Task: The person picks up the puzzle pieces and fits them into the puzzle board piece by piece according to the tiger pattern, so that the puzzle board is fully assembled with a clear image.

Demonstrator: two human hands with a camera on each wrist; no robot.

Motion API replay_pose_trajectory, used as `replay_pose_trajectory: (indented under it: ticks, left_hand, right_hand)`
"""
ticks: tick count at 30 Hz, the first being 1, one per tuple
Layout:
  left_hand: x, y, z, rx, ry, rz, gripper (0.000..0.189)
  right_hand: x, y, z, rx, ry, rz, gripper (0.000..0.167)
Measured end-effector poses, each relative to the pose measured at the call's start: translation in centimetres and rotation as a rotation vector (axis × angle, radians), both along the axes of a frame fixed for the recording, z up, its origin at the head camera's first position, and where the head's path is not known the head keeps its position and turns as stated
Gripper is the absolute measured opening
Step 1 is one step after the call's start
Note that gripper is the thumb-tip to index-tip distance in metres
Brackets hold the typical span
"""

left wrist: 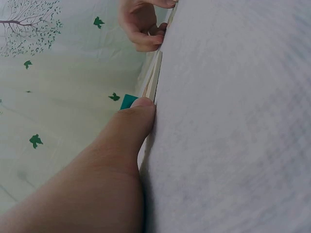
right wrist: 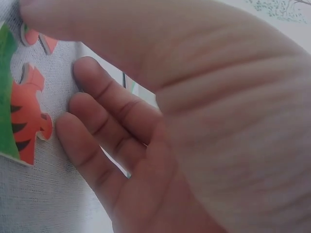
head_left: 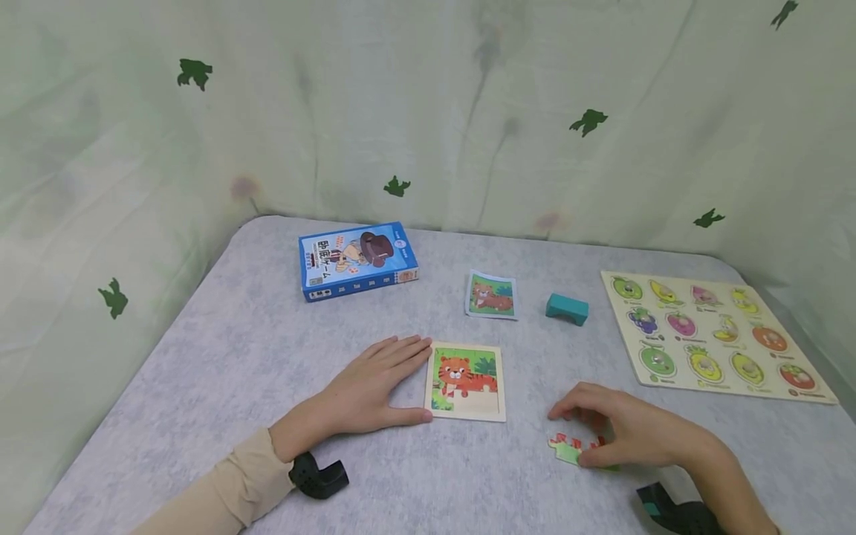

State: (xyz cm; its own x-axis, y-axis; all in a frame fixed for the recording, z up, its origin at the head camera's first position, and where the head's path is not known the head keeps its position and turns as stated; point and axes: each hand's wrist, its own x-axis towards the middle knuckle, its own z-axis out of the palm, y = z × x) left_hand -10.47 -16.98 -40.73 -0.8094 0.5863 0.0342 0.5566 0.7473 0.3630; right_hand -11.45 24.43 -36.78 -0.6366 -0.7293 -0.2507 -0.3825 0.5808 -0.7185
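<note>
A square wooden tiger puzzle tray (head_left: 483, 406) lies on the table, its lower right part bare wood. Against its left side rests my left hand (head_left: 374, 383), fingers extended and thumb at the lower left corner; in the left wrist view the thumb (left wrist: 136, 119) meets the tray's edge. To the right of the tray, my right hand (head_left: 631, 427) hovers low over loose green and red puzzle pieces (head_left: 565, 451), the thumb touching one. Its other fingers (right wrist: 90, 141) stand apart from the thumb in the right wrist view, beside an orange striped puzzle piece (right wrist: 28, 114).
A small tiger picture card (head_left: 491, 296) lies behind the tray, with a teal block (head_left: 567, 308) to its right. Farther right is a fruit peg board (head_left: 695, 357). A blue game box (head_left: 357, 260) stands at the back left. A fabric curtain (head_left: 435, 111) borders the table.
</note>
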Motion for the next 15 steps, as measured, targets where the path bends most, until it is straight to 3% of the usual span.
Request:
replay_pose_trajectory:
  ticks: [15]
  left_hand:
    - [-0.07,-0.03,-0.03,-0.009,-0.002,0.003,0.100]
  right_hand:
    - [0.12,-0.17,-0.04,-0.001,0.021,0.007,0.035]
